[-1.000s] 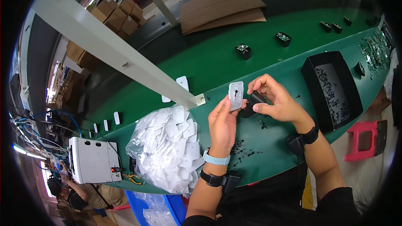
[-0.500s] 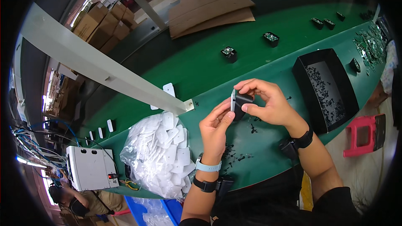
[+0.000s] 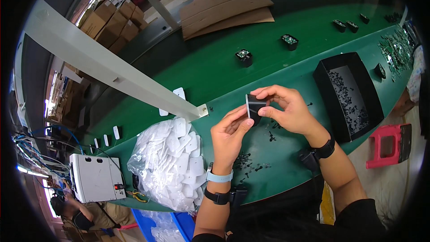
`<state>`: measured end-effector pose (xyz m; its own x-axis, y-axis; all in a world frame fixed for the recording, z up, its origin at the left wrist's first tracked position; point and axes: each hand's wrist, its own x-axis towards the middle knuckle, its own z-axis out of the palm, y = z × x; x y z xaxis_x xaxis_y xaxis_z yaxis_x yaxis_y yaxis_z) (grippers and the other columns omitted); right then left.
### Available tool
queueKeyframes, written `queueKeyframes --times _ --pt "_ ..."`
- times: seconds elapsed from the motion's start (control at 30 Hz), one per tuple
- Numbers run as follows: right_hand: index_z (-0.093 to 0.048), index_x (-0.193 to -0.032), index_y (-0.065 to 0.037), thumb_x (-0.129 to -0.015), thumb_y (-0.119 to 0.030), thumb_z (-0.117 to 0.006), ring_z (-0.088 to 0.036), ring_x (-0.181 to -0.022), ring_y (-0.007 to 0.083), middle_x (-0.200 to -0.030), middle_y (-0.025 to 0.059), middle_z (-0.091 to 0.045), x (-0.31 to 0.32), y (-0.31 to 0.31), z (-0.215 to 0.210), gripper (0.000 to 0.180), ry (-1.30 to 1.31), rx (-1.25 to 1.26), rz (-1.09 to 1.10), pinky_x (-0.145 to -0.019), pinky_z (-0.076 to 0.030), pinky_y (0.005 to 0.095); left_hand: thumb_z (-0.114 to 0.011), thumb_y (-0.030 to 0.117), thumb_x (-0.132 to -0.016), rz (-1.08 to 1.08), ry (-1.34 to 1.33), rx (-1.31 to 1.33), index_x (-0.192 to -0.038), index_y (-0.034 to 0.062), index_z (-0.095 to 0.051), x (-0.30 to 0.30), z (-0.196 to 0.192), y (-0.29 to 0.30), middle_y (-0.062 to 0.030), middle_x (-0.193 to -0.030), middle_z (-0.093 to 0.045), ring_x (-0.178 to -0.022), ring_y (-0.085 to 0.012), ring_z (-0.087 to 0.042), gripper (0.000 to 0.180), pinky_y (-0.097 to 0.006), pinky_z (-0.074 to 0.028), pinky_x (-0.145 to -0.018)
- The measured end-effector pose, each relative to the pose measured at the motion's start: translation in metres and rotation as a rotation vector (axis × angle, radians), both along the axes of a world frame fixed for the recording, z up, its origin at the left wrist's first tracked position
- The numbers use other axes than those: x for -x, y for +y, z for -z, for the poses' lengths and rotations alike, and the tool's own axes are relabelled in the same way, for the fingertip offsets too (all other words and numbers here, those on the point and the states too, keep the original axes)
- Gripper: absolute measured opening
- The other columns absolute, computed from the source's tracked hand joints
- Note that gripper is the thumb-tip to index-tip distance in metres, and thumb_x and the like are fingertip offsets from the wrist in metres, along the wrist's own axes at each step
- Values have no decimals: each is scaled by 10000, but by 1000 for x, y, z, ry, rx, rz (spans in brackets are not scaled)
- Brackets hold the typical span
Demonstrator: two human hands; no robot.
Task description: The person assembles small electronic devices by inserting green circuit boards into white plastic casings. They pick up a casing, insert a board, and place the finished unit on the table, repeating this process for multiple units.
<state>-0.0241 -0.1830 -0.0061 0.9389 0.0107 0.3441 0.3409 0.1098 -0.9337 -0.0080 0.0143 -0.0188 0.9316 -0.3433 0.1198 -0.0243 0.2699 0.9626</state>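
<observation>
Above the green bench, both hands are closed around a small black plastic housing [image 3: 256,105] with a thin white cover plate [image 3: 247,106] on its left face. My left hand [image 3: 227,138] presses fingers and thumb against the cover side. My right hand [image 3: 290,111] grips the black body between thumb and fingers. Cover and housing sit together with no visible gap. Below the hands, small black cable-like pieces [image 3: 255,166] lie scattered on the bench. A clear plastic bag [image 3: 168,166] full of white cover plates lies beside my left forearm.
On the right stands a black box [image 3: 323,80] holding many small black pieces. Black housings with circuit boards [image 3: 244,57] sit on the green belt [image 3: 206,69]. A white post [image 3: 112,67] rises at left, near a white machine [image 3: 96,179]. Another person [image 3: 89,215] is at lower left.
The white cover has turned from slightly angled to flush against the black housing. Both hands keep hold of it, with the left hand shifted slightly left.
</observation>
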Motion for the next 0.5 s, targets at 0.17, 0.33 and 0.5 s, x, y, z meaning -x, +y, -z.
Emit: queueKeyframes --times 0.17,0.33,0.5 --pt "-648 -1118 26 -860 37 -726 -632 -1034 158 -1239 158 -660 -1 1 2 270 23 -56 -26 -902 -525 305 -714 -96 -858 -21 -112 28 -1187 -71 -661 -2 7 0 -186 -1255 -639 -1130 -248 -649 334 -351 -555 -979" --pt "-649 -1116 32 -861 32 -727 -637 -1054 173 -1239 162 -658 1 2 3 267 40 -112 -30 -927 -527 323 -729 -97 -841 -44 -229 -48 -1203 -59 -659 -2 3 -2 -181 -1243 -642 -1119 -251 -651 371 -361 -544 -990" --pt "-651 -1114 37 -863 34 -724 -644 -1057 185 -1250 171 -656 4 4 0 261 27 -55 -13 -939 -532 333 -735 -89 -835 -88 -282 -65 -1223 -47 -655 1 2 -6 -178 -1240 -640 -1109 -247 -655 398 -361 -546 -977"
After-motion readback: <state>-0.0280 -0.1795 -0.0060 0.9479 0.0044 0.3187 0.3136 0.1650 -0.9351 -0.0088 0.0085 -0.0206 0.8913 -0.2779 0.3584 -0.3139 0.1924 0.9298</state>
